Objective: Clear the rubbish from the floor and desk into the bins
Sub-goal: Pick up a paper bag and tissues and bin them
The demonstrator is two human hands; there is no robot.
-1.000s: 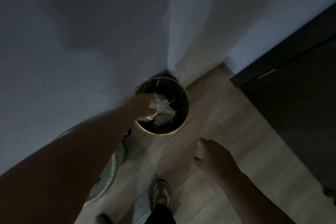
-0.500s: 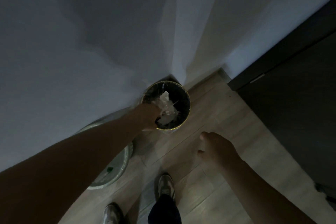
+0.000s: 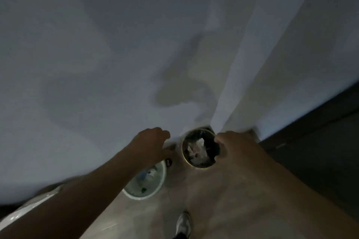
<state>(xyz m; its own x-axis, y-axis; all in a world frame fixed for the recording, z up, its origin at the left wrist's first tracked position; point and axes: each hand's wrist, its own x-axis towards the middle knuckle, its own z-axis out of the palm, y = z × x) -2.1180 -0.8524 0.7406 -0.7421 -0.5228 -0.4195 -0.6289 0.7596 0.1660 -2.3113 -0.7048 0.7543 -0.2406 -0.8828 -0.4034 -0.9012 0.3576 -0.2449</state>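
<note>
A black round bin (image 3: 201,167) with a gold rim stands in the wall corner. Crumpled white rubbish (image 3: 198,147) lies inside it. My left hand (image 3: 153,145) hangs to the left of this bin, above the floor, fingers loosely curled and holding nothing. My right hand (image 3: 233,146) hovers in front of the bin's right edge and covers part of the rim; its fingers are loosely bent and it holds nothing. A pale round bin (image 3: 144,197) with some rubbish in it stands lower left, partly hidden under my left forearm.
White walls meet in a corner right behind the black bin. A dark cabinet (image 3: 320,141) lines the right side. Wooden floor runs between. My shoe (image 3: 183,223) is at the bottom. Something pale and shiny (image 3: 29,207) lies at the lower left.
My left hand has let go of the white rubbish and pulled up out of the black bin to its left. My right hand has risen beside the bin. The view has tilted up.
</note>
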